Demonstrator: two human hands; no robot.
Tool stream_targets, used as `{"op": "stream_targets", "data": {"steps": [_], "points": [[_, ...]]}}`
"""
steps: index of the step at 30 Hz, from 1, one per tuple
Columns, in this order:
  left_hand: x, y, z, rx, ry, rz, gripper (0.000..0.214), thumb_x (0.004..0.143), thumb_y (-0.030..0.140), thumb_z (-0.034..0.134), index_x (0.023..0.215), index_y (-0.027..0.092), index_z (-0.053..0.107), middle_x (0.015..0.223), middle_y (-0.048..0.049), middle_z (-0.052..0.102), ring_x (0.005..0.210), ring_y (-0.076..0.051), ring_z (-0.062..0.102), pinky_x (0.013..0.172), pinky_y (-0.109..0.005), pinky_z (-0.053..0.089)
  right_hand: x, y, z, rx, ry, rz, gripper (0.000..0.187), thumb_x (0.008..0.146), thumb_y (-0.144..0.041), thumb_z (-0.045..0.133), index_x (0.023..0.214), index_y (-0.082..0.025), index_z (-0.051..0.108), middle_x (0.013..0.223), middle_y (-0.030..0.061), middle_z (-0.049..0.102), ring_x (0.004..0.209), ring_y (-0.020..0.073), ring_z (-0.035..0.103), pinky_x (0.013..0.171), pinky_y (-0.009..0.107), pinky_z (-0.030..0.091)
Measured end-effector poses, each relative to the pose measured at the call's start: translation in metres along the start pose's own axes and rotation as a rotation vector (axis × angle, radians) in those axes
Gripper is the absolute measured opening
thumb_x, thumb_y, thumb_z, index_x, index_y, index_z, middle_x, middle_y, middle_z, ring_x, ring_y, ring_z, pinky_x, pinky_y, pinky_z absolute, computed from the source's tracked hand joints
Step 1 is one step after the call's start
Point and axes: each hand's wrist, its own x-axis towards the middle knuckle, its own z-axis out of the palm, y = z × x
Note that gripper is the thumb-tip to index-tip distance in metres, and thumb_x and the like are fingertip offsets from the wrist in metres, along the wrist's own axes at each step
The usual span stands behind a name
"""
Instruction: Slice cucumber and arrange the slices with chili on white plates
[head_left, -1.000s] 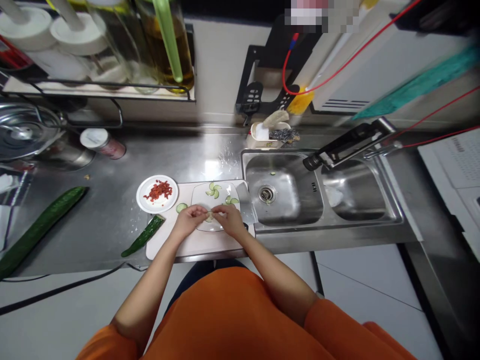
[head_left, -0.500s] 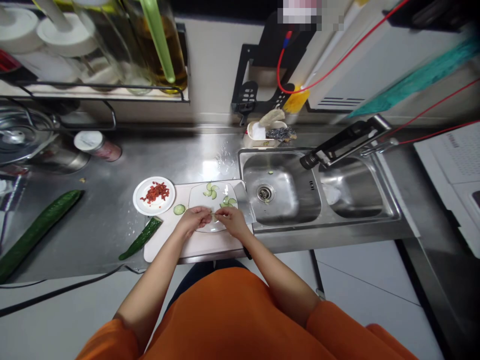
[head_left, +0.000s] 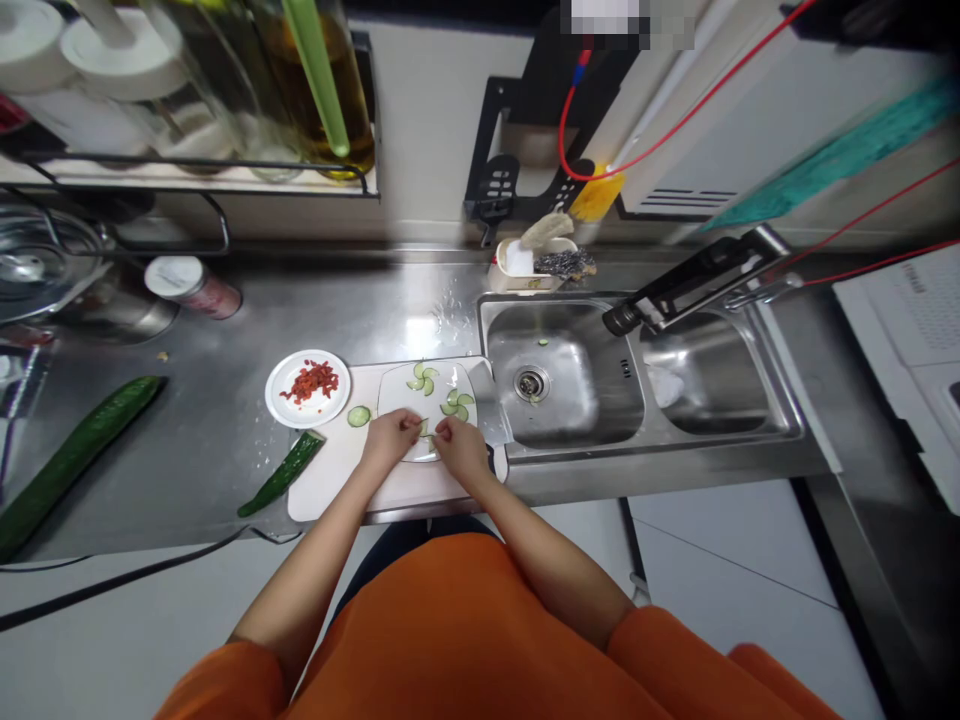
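Both hands are over a square white plate (head_left: 391,392), low on its near side. My left hand (head_left: 390,440) is closed in a pinch on a thin cucumber slice (head_left: 424,426). Close beside it, my right hand (head_left: 461,450) also pinches, with a thin green-edged cucumber piece at its fingertips. Two pinwheels of cut cucumber slices lie on the plate, one at the back (head_left: 422,377) and one at the right (head_left: 457,404). The plate stands on a pale cutting board (head_left: 330,490), with a round cucumber slice (head_left: 359,416) left of the plate.
A knife (head_left: 491,400) lies at the board's right end, by the steel sink (head_left: 570,380). Left of the board are a round plate (head_left: 275,395) of chopped red pieces, a cut cucumber (head_left: 281,475) and a whole cucumber (head_left: 75,465). A shaker can (head_left: 202,288) stands behind.
My hands have moved slightly apart, and a cucumber slice now shows between the fingertips. The view has shifted a little.
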Motion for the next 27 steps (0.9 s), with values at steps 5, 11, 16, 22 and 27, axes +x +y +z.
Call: {"op": "stream_targets", "data": {"steps": [5, 11, 16, 22, 27], "points": [[-0.005, 0.003, 0.002, 0.264, 0.023, 0.077, 0.012, 0.074, 0.024, 0.055, 0.077, 0.021, 0.066, 0.075, -0.0004, 0.068, 0.071, -0.014, 0.060, 0.067, -0.023, 0.040, -0.003, -0.004, 0.001, -0.139, 0.012, -0.021, 0.016, 0.078, -0.020, 0.056, 0.094, -0.021, 0.061, 0.075, 0.0027, 0.061, 0.090, 0.0217, 0.053, 0.067, 0.028, 0.033], [-0.008, 0.005, 0.005, 0.394, 0.027, 0.128, 0.015, 0.079, 0.026, 0.050, 0.080, 0.021, 0.065, 0.081, -0.0035, 0.068, 0.073, -0.016, 0.059, 0.066, -0.024, 0.039, -0.006, -0.005, 0.002, -0.173, 0.031, -0.054, 0.013, 0.079, -0.021, 0.058, 0.092, -0.022, 0.059, 0.078, 0.0043, 0.060, 0.090, 0.0233, 0.049, 0.067, 0.030, 0.033], [-0.010, 0.005, 0.007, 0.418, 0.039, 0.162, 0.015, 0.081, 0.025, 0.049, 0.081, 0.021, 0.063, 0.082, -0.0036, 0.067, 0.076, -0.016, 0.059, 0.068, -0.025, 0.039, -0.011, 0.005, 0.007, -0.223, 0.111, -0.227, 0.006, 0.082, -0.020, 0.055, 0.087, -0.021, 0.060, 0.083, 0.0054, 0.060, 0.091, 0.0229, 0.046, 0.072, 0.032, 0.034], [-0.011, 0.003, 0.010, 0.449, 0.048, 0.193, 0.016, 0.083, 0.024, 0.047, 0.082, 0.021, 0.062, 0.083, -0.0038, 0.066, 0.078, -0.017, 0.060, 0.068, -0.026, 0.039, -0.027, 0.021, 0.013, -0.315, 0.167, -0.531, 0.016, 0.089, -0.022, 0.049, 0.095, -0.021, 0.064, 0.102, 0.0065, 0.062, 0.101, 0.0242, 0.042, 0.079, 0.035, 0.033], [-0.012, -0.001, 0.013, 0.443, 0.048, 0.167, 0.019, 0.085, 0.026, 0.047, 0.098, 0.022, 0.060, 0.087, -0.0040, 0.066, 0.081, -0.017, 0.060, 0.071, -0.026, 0.041, -0.034, 0.028, 0.016, -0.391, 0.147, -0.554, 0.023, 0.092, -0.023, 0.044, 0.105, -0.022, 0.063, 0.108, 0.0083, 0.063, 0.102, 0.0249, 0.041, 0.076, 0.037, 0.033]]}}
